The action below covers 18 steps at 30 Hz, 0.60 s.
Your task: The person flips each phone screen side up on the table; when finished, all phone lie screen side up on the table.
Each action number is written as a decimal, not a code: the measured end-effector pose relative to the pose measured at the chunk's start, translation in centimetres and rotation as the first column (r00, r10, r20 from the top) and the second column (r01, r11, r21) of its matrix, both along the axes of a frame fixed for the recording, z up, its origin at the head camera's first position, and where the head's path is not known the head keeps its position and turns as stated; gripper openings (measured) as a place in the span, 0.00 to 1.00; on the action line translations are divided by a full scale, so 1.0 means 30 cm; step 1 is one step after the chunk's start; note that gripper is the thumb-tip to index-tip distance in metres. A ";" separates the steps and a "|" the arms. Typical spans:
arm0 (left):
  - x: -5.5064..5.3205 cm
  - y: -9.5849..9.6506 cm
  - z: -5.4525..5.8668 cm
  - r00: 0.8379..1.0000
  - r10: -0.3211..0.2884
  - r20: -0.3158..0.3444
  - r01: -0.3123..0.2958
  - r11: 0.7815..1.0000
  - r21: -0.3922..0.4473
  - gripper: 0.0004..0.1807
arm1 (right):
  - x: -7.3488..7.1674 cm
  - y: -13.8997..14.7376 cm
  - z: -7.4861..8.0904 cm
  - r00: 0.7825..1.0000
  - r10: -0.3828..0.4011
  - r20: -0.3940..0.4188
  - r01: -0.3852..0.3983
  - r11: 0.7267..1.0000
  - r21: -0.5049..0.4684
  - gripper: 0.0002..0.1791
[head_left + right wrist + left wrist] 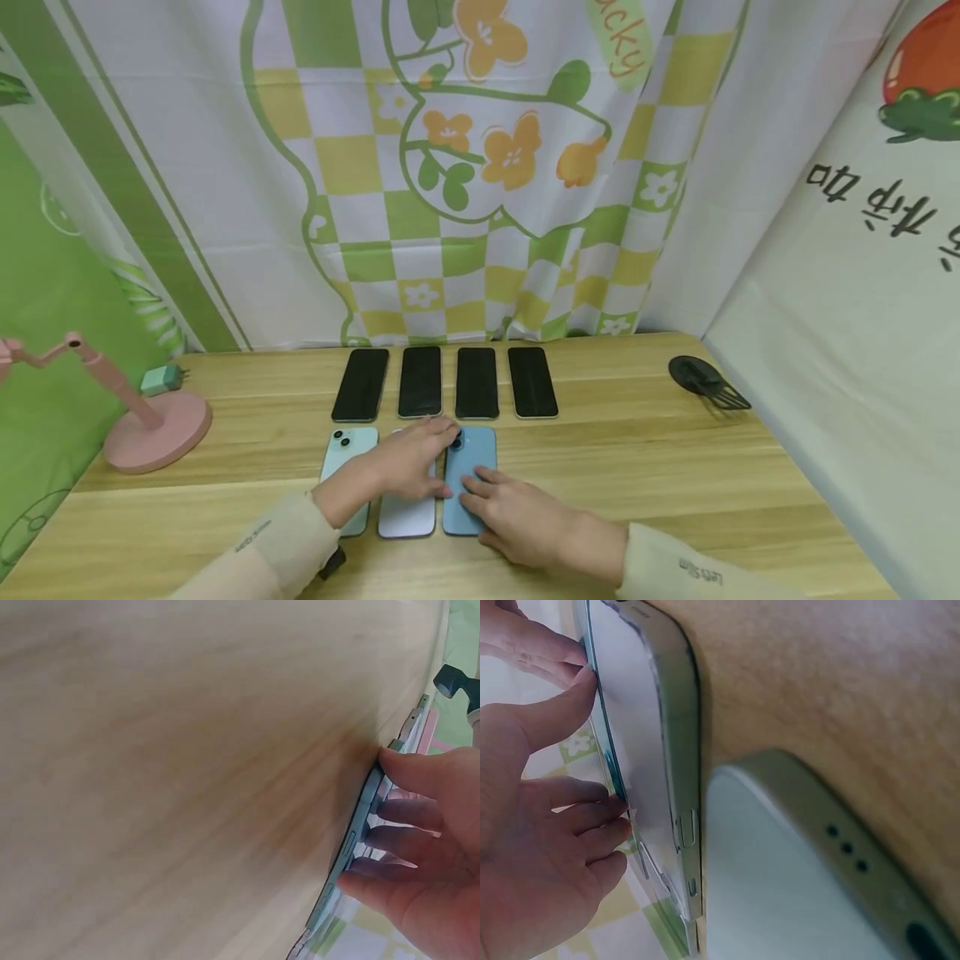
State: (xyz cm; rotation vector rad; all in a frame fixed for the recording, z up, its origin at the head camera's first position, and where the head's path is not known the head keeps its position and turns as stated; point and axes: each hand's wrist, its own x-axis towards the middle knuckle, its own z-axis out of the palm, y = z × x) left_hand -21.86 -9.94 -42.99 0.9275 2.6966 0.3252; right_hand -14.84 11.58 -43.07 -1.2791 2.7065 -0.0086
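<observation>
A blue phone (480, 492) lies camera side up on the table, at the right end of the front row. My left hand (411, 457) reaches across the lavender phone (405, 521) and touches the blue phone's left side with thumb and fingertips. On the other side, my right hand (525, 517) rests its fingers on the blue phone's back and right edge; in the right wrist view its thumb (409, 772) is at a corner. Left of the lavender phone is a mint phone (354, 440), partly hidden under my left forearm.
Behind, several phones (476, 383) lie in a row with dark screens up. A pink lamp (157, 429) and a mint charger plug (161, 380) stand at the left. A black slotted object (705, 379) lies at the right. A patterned curtain (450, 250) hangs along the table's back edge.
</observation>
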 end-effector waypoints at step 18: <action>-0.060 -0.012 0.018 0.969 -0.063 0.240 -0.011 0.955 0.296 0.47 | 0.007 0.022 -0.019 0.986 -0.061 0.155 0.079 0.991 -0.112 0.35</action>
